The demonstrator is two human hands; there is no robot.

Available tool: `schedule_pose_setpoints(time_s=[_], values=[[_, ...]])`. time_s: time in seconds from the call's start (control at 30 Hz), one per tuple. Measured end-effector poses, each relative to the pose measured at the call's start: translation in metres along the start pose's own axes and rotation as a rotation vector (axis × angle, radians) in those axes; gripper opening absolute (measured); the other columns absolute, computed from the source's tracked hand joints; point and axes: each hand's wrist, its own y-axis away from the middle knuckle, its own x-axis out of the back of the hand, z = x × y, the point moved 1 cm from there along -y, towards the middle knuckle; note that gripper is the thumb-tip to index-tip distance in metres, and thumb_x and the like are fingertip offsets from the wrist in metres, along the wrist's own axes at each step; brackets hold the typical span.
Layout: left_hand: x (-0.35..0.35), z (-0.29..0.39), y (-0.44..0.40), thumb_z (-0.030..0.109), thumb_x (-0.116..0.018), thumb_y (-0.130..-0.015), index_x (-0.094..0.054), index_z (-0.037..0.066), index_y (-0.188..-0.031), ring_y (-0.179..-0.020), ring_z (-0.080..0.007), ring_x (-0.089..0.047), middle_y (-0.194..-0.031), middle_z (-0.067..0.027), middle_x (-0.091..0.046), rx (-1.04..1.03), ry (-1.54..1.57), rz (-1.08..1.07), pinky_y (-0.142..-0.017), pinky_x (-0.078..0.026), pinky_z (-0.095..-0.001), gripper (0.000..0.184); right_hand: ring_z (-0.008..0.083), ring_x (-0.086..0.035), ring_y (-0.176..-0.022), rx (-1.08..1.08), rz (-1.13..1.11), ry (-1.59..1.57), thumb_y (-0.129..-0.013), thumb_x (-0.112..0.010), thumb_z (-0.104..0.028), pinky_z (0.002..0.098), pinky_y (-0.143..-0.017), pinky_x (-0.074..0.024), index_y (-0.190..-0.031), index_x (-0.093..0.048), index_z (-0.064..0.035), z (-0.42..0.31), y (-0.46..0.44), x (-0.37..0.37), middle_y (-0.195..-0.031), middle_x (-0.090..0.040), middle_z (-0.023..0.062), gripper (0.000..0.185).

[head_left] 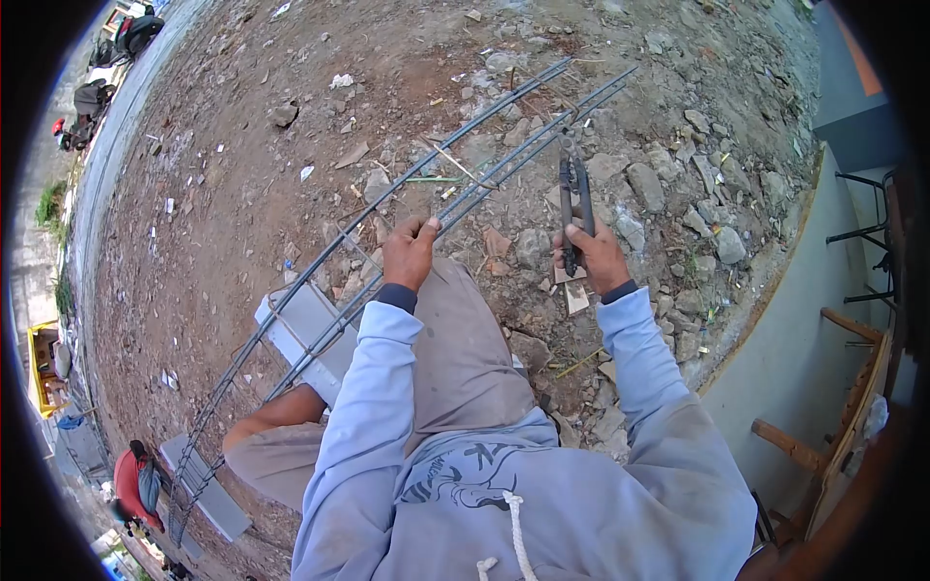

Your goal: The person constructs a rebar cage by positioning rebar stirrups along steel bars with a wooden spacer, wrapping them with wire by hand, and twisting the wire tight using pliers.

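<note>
A long cage of steel bars with cross ties runs diagonally from the lower left to the upper middle. My left hand is closed on its nearer bars, just above my knee. Dark long-handled pliers are in my right hand, its fingers wrapped round the lower part of the handles. The jaws of the pliers point up, close to the bars near their upper right end. Under the cage, beside my leg, lies a light grey block.
Stones and rubble cover the ground ahead and right. A second grey block supports the cage's far left end, near a person in red. A pale wall, wooden furniture and a dark metal frame stand at right.
</note>
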Motion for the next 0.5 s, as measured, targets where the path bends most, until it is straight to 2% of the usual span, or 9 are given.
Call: schedule_pose_setpoints(time_s=[0.07, 0.17, 0.2, 0.23, 0.27, 0.33, 0.37, 0.47, 0.5], values=[[0.006, 0.010, 0.000, 0.031, -0.060, -0.086, -0.067, 0.000, -0.087, -0.069, -0.0210, -0.060, -0.073, -0.0143, -0.064, 0.045, -0.014, -0.034, -0.066, -0.045, -0.0343, 0.032, 0.0165, -0.059, -0.058, 0.007, -0.060, 0.099, -0.091, -0.053, -0.014, 0.0305, -0.050, -0.0521, -0.113, -0.046, -0.0030, -0.024, -0.008, -0.004, -0.078, -0.060, 0.0100, 0.025], [0.006, 0.010, 0.001, 0.027, -0.060, -0.089, -0.067, -0.001, -0.089, -0.069, -0.0091, -0.050, -0.073, -0.0028, -0.061, 0.016, 0.018, -0.027, -0.065, -0.042, -0.0260, 0.029, 0.0166, -0.059, -0.056, 0.153, 0.056, -0.016, -0.092, -0.054, -0.017, 0.0299, -0.048, -0.0501, -0.110, -0.045, -0.0032, -0.026, -0.020, -0.025, -0.076, -0.060, 0.0090, 0.024], [0.006, 0.011, 0.001, 0.027, -0.059, -0.089, -0.067, -0.001, -0.088, -0.069, -0.0092, -0.050, -0.073, -0.0027, -0.062, 0.041, 0.028, -0.013, -0.065, -0.042, -0.0259, 0.029, 0.0166, -0.058, -0.055, 0.208, 0.108, -0.038, -0.092, -0.053, -0.017, 0.0298, -0.048, -0.0498, -0.109, -0.046, -0.0031, -0.022, -0.024, -0.033, -0.076, -0.059, 0.0089, 0.023], [0.004, 0.014, -0.001, 0.027, -0.059, -0.089, -0.067, -0.001, -0.088, -0.070, -0.0093, -0.051, -0.073, -0.0027, -0.062, 0.061, 0.039, 0.001, -0.066, -0.042, -0.0259, 0.029, 0.0163, -0.057, -0.054, 0.108, 0.070, 0.093, -0.091, -0.053, -0.015, 0.0304, -0.047, -0.0489, -0.104, -0.046, -0.0022, -0.009, -0.026, -0.041, -0.073, -0.059, 0.0087, 0.019], [0.003, 0.016, -0.002, 0.027, -0.059, -0.089, -0.068, -0.001, -0.088, -0.070, -0.0094, -0.051, -0.074, -0.0027, -0.062, 0.080, 0.048, 0.009, -0.066, -0.042, -0.0258, 0.029, 0.0158, -0.058, -0.054, 0.088, -0.076, 0.398, -0.090, -0.053, -0.013, 0.0296, -0.047, -0.0489, -0.102, -0.049, -0.0017, 0.013, -0.032, -0.045, -0.075, -0.061, 0.0098, 0.017], [0.001, -0.004, -0.002, 0.030, -0.060, -0.087, -0.069, 0.000, -0.089, -0.071, -0.0172, -0.058, -0.074, -0.0104, -0.064, 0.042, 0.071, -0.003, -0.067, -0.045, -0.0312, 0.031, 0.0155, -0.059, -0.055, 0.009, -0.181, 0.575, -0.089, -0.053, -0.011, 0.0289, -0.047, -0.0491, -0.099, -0.051, -0.0010, 0.026, -0.025, -0.048, -0.076, -0.063, 0.0111, 0.014], [-0.001, -0.014, -0.010, 0.031, -0.060, -0.085, -0.069, 0.000, -0.090, -0.071, -0.0211, -0.061, -0.074, -0.0143, -0.066, 0.018, 0.094, 0.011, -0.068, -0.046, -0.0338, 0.033, 0.0155, -0.059, -0.055, -0.030, -0.158, 0.467, -0.088, -0.053, -0.011, 0.0290, -0.047, -0.0492, -0.098, -0.052, -0.0009, 0.017, -0.027, -0.046, -0.076, -0.063, 0.0113, 0.014], [0.006, 0.019, 0.000, 0.027, -0.059, -0.089, -0.068, -0.001, -0.088, -0.073, -0.0096, -0.052, -0.075, -0.0023, -0.062, 0.095, 0.077, 0.014, -0.068, -0.042, -0.0259, 0.030, 0.0157, -0.058, -0.053, -0.045, -0.079, 0.152, -0.088, -0.054, -0.011, 0.0292, -0.047, -0.0495, -0.100, -0.050, -0.0004, -0.005, -0.015, -0.042, -0.074, -0.062, 0.0115, 0.016], [0.003, 0.015, -0.001, 0.027, -0.059, -0.089, -0.068, -0.001, -0.089, -0.072, -0.0095, -0.051, -0.075, -0.0028, -0.062, 0.102, 0.075, 0.022, -0.068, -0.042, -0.0259, 0.029, 0.0157, -0.058, -0.052, -0.026, -0.027, 0.064, -0.088, -0.054, -0.011, 0.0292, -0.047, -0.0496, -0.101, -0.049, -0.0005, -0.019, -0.010, -0.043, -0.072, -0.061, 0.0112, 0.017]])
